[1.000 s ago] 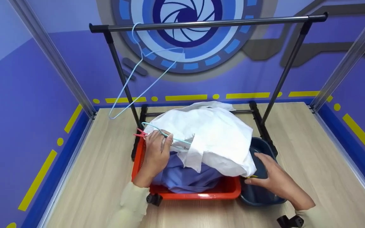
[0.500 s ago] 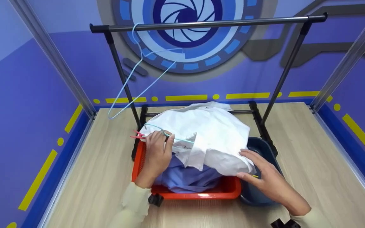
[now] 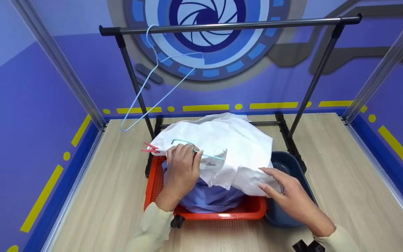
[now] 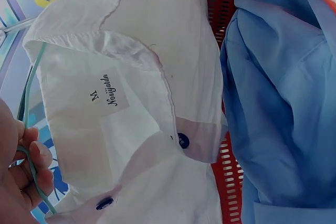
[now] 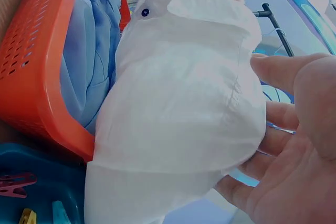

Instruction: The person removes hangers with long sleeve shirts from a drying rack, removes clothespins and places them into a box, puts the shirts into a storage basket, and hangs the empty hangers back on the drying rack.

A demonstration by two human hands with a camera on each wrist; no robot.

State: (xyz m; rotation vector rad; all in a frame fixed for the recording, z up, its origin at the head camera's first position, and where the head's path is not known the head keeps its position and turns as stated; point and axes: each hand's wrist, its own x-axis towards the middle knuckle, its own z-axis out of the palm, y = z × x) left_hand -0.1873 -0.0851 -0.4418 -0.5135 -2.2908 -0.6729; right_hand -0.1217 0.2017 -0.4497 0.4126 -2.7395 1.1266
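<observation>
A white shirt (image 3: pixel 219 140) with dark buttons lies spread over the basket, a light-blue wire hanger (image 3: pixel 212 156) running inside its collar. My left hand (image 3: pixel 182 173) grips the hanger near the base of its hook; thumb and fingers curl round the wire in the left wrist view. A red clothespin (image 3: pixel 150 148) sits at the shirt's left edge. My right hand (image 3: pixel 292 196) is at the shirt's right side, thumb and fingers spread. In the right wrist view, those extended fingers (image 5: pixel 278 114) touch the cloth's edge and are partly hidden behind it.
A red basket (image 3: pixel 222 216) holds a blue shirt (image 3: pixel 215 199). Beside it stands a dark blue bin (image 3: pixel 294 164) with clothespins (image 5: pixel 18 184) inside. Behind rises a black-legged garment rack (image 3: pixel 243 25), with a bare blue hanger (image 3: pixel 138 92) at its left end.
My right hand has moved left from above the bin onto the shirt's side. My left hand has shifted right with the hanger, while the red clothespin has slid slightly left.
</observation>
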